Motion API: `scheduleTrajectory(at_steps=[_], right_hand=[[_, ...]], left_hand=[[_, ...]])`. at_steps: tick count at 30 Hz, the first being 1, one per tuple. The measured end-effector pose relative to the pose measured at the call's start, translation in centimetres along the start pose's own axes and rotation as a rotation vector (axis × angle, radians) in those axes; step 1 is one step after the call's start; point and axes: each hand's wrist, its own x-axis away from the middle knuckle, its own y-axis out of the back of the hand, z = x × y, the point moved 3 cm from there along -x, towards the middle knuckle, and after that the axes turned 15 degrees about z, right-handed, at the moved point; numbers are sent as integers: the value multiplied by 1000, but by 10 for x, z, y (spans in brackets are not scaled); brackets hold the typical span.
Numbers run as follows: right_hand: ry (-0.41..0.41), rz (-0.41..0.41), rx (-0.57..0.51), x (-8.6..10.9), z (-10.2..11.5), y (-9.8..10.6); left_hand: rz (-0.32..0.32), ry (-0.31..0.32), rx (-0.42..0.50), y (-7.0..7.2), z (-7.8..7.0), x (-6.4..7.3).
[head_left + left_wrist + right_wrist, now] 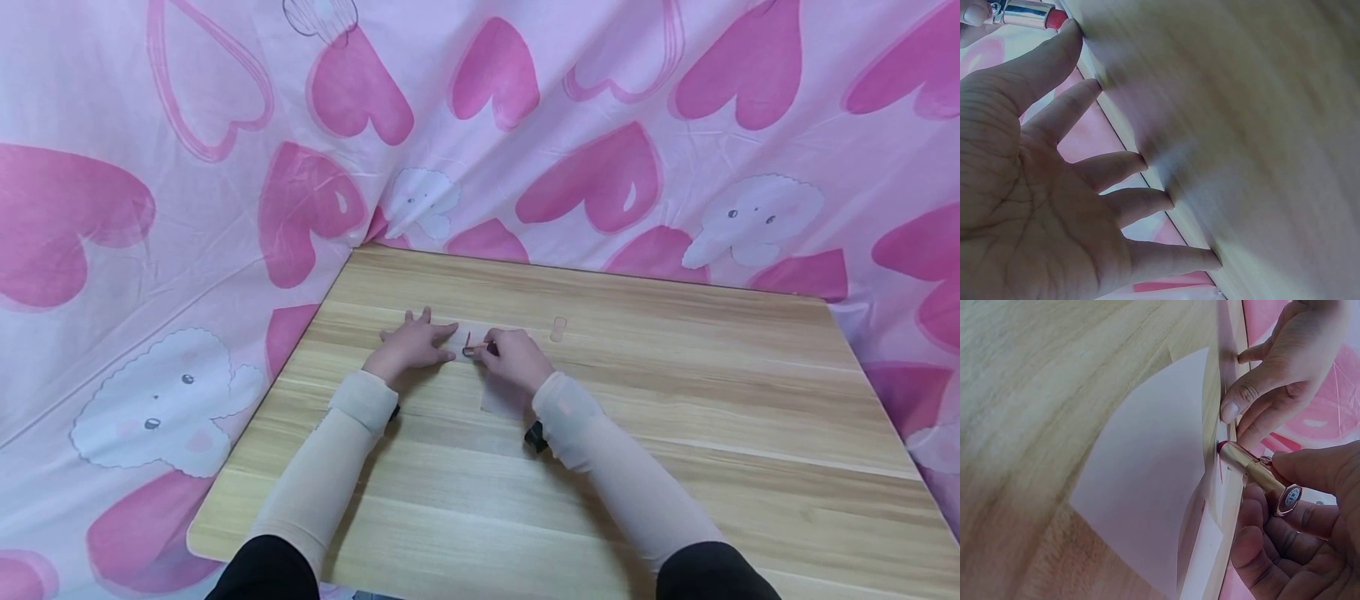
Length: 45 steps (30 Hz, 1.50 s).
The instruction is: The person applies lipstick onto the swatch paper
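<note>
My right hand (517, 358) pinches a lipstick (1250, 467) between thumb and fingers. The tube is gold, with a small dial-like face at its end. Its red tip is right at a sheet of white paper (1141, 469), where a short red stroke (468, 338) shows. Part of the sheet is raised in a curve beside the right hand. My left hand (415, 343) lies palm down with spread, straight fingers, fingertips pressed along the paper and table. In the left wrist view, the red lipstick tip (1055, 19) is close by the thumb.
Behind the hands on the wooden table (712, 400) lies a small see-through piece (558, 329) with a rounded reddish outline. Pink cloth with hearts (495, 71) hangs along the table's back and left edges. A black device (535, 437) sits under the right wrist.
</note>
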Motion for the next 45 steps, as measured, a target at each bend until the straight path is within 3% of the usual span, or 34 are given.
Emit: scheduleTrajectory(at_steps=[21, 39, 45], right_hand=[[35, -42, -6, 15, -6, 4], [27, -82, -31, 38, -31, 15], [15, -112, -38, 47, -44, 21]], left_hand=[[-8, -18, 3, 0, -2, 1], [-6, -19, 77, 1, -1, -2], [-19, -27, 51, 2, -10, -4]])
